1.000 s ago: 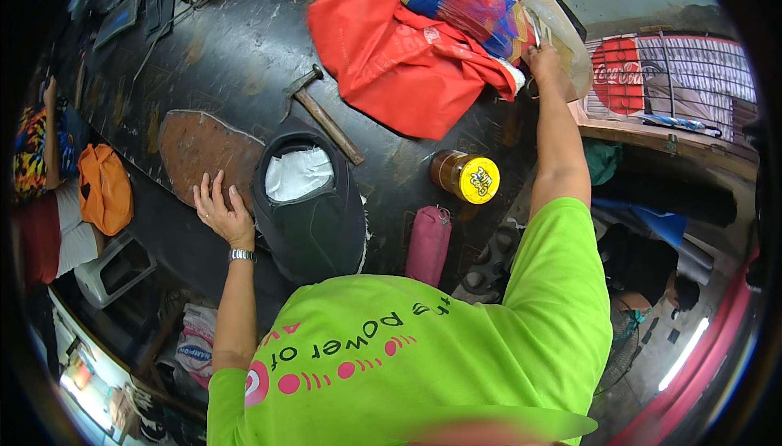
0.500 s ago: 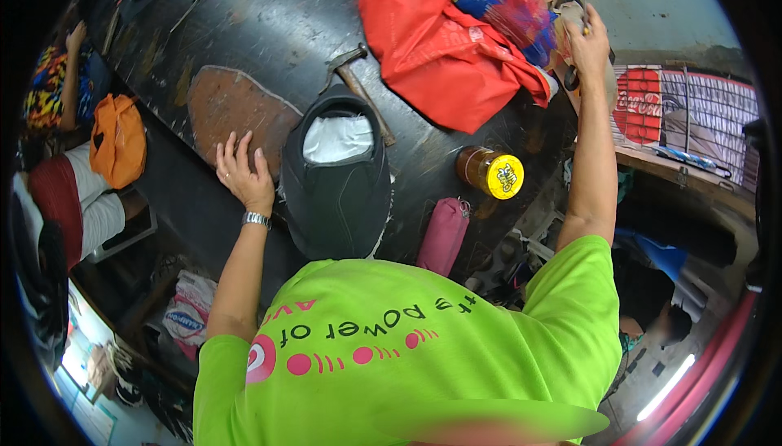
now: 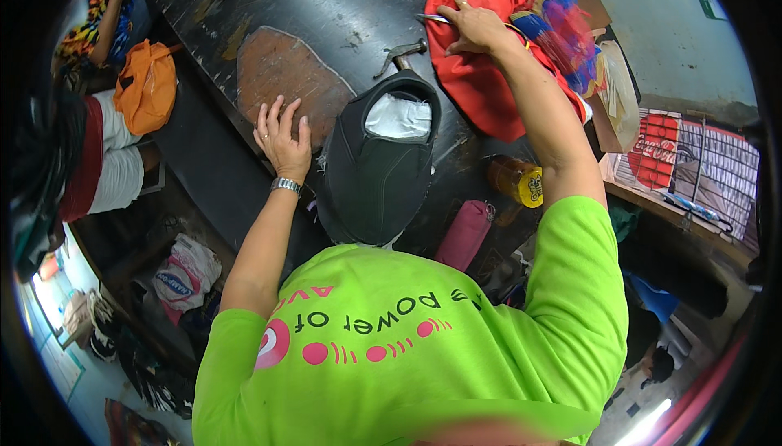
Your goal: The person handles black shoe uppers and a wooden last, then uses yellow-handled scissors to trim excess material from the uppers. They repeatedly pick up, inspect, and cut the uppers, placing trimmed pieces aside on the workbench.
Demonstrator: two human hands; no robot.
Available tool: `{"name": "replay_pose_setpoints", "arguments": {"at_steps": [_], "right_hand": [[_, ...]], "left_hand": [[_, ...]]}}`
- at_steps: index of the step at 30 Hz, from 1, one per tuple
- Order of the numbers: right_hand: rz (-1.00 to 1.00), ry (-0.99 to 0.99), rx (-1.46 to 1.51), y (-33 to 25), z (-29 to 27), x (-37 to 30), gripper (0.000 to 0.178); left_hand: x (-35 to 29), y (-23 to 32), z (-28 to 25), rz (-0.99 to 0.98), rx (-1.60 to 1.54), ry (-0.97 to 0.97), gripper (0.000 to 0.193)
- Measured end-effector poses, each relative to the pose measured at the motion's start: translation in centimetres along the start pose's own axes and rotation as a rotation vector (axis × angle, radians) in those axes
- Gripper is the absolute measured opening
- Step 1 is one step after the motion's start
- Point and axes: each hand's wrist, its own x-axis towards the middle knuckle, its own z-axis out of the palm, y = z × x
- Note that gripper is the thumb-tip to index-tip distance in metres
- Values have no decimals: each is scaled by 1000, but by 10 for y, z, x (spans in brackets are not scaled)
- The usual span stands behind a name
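Observation:
My left hand (image 3: 283, 138) lies with spread fingers at the near edge of a flat brown piece with a pale rim (image 3: 281, 71) on the dark table. To its right, close to my chest, sits a large black shoe-shaped thing (image 3: 376, 177), white material showing in its opening. A hammer (image 3: 401, 53) lies just beyond it, partly hidden. Over the red bag (image 3: 456, 79) at the far right, my right hand (image 3: 475, 26) is closed on a tool with a pointed metal blade (image 3: 432, 17). The blade points left; the grip is mostly covered by my hand.
A jar with a yellow lid (image 3: 529, 187) and a pink pouch (image 3: 466, 234) are on the table at near right. Colourful netting (image 3: 562, 30) lies beside the red bag. At the left a person sits near an orange bag (image 3: 147, 87).
My right hand has moved left from the netting to above the red bag, bringing the blade into sight. The view has shifted; my left hand stays by the brown piece.

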Motion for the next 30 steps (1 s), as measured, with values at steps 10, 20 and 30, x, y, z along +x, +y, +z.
{"name": "replay_pose_setpoints", "arguments": {"at_steps": [10, 20, 30], "right_hand": [[5, -64, 39, 16, 20, -33, 96], [20, 12, 246, 12, 12, -27, 90], [30, 302, 404, -42, -20, -64, 34]], "left_hand": [[0, 0, -1, -8, -31, -9, 34], [0, 2, -5, -20, -40, -18, 33], [-1, -1, -2, 3, -25, 8, 31]]}}
